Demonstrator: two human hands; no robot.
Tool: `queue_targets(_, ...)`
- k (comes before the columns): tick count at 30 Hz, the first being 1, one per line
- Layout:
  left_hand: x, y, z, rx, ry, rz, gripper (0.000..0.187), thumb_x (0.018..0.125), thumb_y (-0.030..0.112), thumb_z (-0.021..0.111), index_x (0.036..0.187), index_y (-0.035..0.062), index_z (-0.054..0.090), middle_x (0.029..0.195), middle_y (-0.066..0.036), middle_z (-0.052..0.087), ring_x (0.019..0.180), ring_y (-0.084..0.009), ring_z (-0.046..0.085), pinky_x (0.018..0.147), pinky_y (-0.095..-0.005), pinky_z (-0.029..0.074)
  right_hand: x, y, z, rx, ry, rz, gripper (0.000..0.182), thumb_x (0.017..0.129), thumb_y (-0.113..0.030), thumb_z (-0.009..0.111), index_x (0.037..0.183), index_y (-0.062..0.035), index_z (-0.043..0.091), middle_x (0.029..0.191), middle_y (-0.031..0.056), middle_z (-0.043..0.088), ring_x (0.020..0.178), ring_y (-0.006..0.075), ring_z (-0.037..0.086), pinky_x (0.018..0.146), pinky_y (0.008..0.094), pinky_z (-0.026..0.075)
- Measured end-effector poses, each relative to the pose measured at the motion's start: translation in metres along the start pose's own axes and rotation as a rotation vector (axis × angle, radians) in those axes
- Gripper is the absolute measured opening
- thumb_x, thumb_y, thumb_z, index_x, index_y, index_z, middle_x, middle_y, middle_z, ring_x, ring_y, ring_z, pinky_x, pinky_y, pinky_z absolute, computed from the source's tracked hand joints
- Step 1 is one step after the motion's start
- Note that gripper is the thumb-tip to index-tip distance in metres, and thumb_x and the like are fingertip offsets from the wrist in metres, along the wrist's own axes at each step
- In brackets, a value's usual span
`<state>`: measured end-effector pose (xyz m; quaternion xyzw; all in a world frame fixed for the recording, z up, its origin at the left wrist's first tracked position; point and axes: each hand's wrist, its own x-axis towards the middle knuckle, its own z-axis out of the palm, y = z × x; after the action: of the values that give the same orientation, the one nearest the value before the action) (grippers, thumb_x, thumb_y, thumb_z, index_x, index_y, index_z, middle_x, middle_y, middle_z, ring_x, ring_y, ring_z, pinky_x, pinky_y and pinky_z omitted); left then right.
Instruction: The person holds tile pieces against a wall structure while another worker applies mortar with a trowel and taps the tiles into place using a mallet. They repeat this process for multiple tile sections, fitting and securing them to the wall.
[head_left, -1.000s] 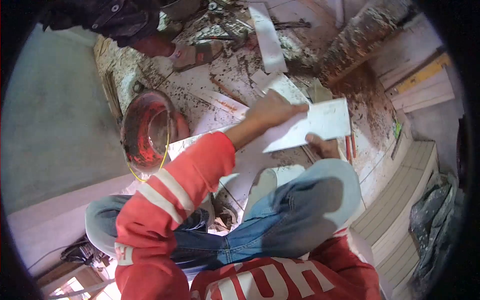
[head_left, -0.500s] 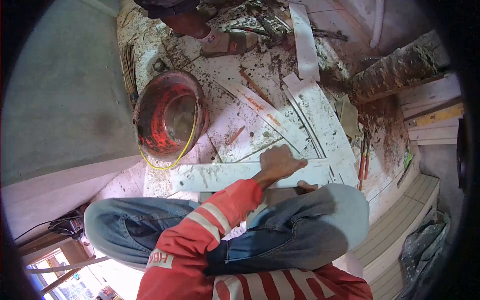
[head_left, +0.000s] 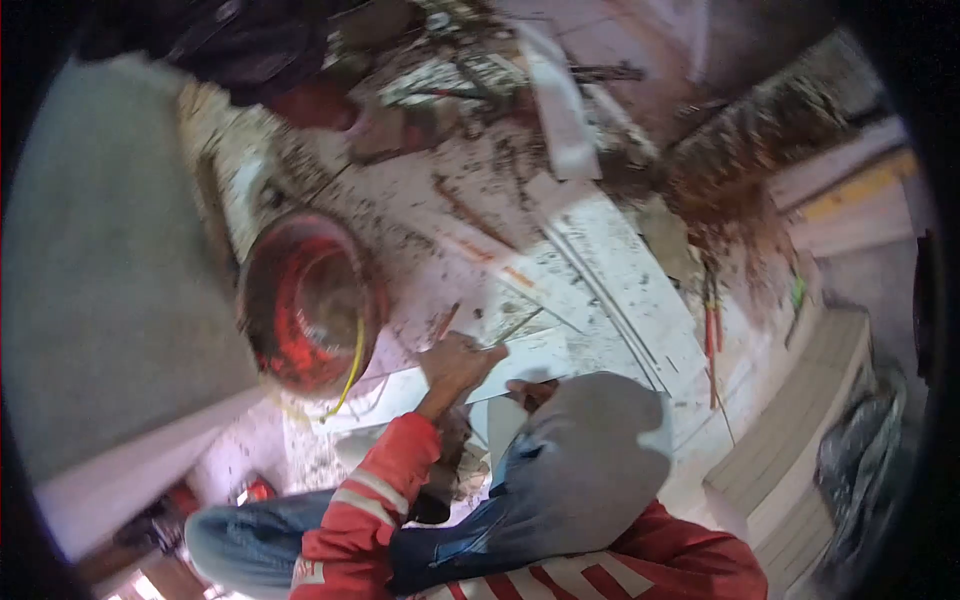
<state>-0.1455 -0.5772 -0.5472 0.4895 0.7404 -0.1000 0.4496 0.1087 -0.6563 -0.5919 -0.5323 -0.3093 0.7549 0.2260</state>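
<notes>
A long white tile strip [head_left: 545, 352] lies across in front of my crossed legs, slanting up to the right. My left hand [head_left: 458, 365], in a red sleeve, is closed over the strip's middle, thumb pointing right. My right hand [head_left: 532, 393] is at the strip's near edge. My knee hides most of it, and only a few bent fingers show. Left of the strip stands a dirty red bucket [head_left: 262, 345] with a yellow handle, its inside stained with grey residue. Motion blur softens the details.
More white strips [head_left: 620, 270] lie on the dirty floor beyond. Red-handled tools [head_left: 713, 325] rest at right, near a tiled step [head_left: 800, 410] and a dark plastic bag [head_left: 860, 450]. Another person's foot [head_left: 395, 130] is at the top. A grey wall [head_left: 110, 270] rises at left.
The view has tilted and shifted. Both hands and the white strip have moved left together, and the strip now slants. The other person's leg appears lower and more bent.
</notes>
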Motion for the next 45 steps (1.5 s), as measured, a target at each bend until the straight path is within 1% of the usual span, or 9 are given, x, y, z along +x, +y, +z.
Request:
queue_targets(5,0.026,-0.022,0.017,-0.239,0.136,0.049,0.103,0.068,0.063,0.078,0.155,0.0188,0.046,0.120,-0.013,0.073,0.115,-0.0295,0.067,0.104,-0.0400,0.048,0.031,0.015,0.016,-0.011,-0.060,-0.040,0.057,0.087,-0.029,0.081,0.129,0.0037,0.061,0.114,0.0127,0.070,0.099,0.0210,0.066,0.088,0.0334,0.054)
queue_targets(8,0.050,-0.048,0.033,-0.279,0.088,0.020,0.108,0.068,0.061,0.079,0.160,0.0214,0.038,0.119,-0.012,0.074,0.113,-0.0287,0.069,0.103,-0.0402,0.049,0.054,0.033,0.024,-0.036,-0.107,-0.080,0.057,0.088,-0.030,0.081,0.129,0.0038,0.061,0.113,0.0127,0.070,0.098,0.0206,0.066,0.087,0.0331,0.055)
queue_targets(13,0.080,-0.085,0.051,-0.493,0.100,0.202,0.042,0.075,0.040,0.082,0.088,0.0000,0.077,0.140,-0.014,0.064,0.086,-0.0168,0.070,0.076,-0.0322,0.052,0.050,0.018,0.041,0.078,-0.075,-0.154,0.051,0.090,-0.038,0.080,0.117,0.0053,0.069,0.099,0.0092,0.074,0.076,0.0151,0.069,0.072,0.0275,0.058)
queue_targets(18,0.084,-0.081,0.051,-0.516,0.102,0.047,0.046,0.080,0.034,0.081,0.055,0.0023,0.060,0.080,-0.004,0.072,0.061,-0.0109,0.052,0.060,-0.0323,0.042,0.021,0.020,-0.012,0.041,-0.017,-0.095,0.037,0.097,-0.033,0.073,0.113,-0.0003,0.071,0.099,0.0100,0.073,0.083,0.0143,0.071,0.069,0.0277,0.059)
queue_targets(19,0.081,-0.078,0.050,-0.538,0.126,0.104,0.048,0.081,0.036,0.081,0.054,0.0056,0.057,0.056,0.003,0.050,0.057,-0.0100,0.045,0.056,-0.0328,0.035,0.014,0.012,-0.027,0.000,0.123,-0.062,0.031,0.097,-0.029,0.072,0.109,-0.0008,0.072,0.094,0.0093,0.073,0.079,0.0130,0.070,0.064,0.0272,0.058)
queue_targets(23,0.086,-0.075,0.048,-0.444,0.155,0.190,0.050,0.082,0.036,0.081,0.054,0.0065,0.052,0.055,0.004,0.045,0.054,-0.0105,0.037,0.055,-0.0333,0.031,0.006,0.041,-0.142,-0.061,0.834,-0.879,0.014,0.085,-0.014,0.070,0.089,-0.0021,0.074,0.079,0.0059,0.071,0.070,0.0126,0.066,0.063,0.0292,0.053)
queue_targets(24,0.087,-0.075,0.050,-0.428,0.147,0.208,0.050,0.082,0.036,0.081,0.054,0.0065,0.052,0.055,0.004,0.045,0.054,-0.0105,0.037,0.055,-0.0333,0.031,-0.012,0.027,-0.162,-0.131,1.108,-0.484,0.015,0.086,-0.016,0.069,0.089,-0.0030,0.075,0.077,0.0060,0.072,0.067,0.0138,0.065,0.065,0.0302,0.053)
queue_targets(28,0.090,-0.081,0.057,-0.417,0.146,0.191,0.054,0.081,0.038,0.083,0.053,0.0066,0.049,0.054,0.004,0.043,0.054,-0.0105,0.035,0.054,-0.0329,0.030,-0.046,0.014,-0.244,-0.318,1.474,-0.424,0.015,0.088,-0.016,0.073,0.092,-0.0023,0.073,0.079,0.0114,0.073,0.071,0.0175,0.070,0.068,0.0332,0.055)
queue_targets(45,0.065,-0.081,0.049,-0.191,0.151,0.120,0.045,0.087,0.042,0.076,0.074,-0.0013,0.072,0.058,-0.007,0.059,0.060,-0.0172,0.053,0.064,-0.0398,0.045,0.085,-0.137,-0.421,-1.088,1.392,-0.469,0.027,0.092,-0.021,0.060,0.108,-0.0053,0.075,0.110,0.0198,0.072,0.105,0.0376,0.068,0.091,0.0492,0.053)
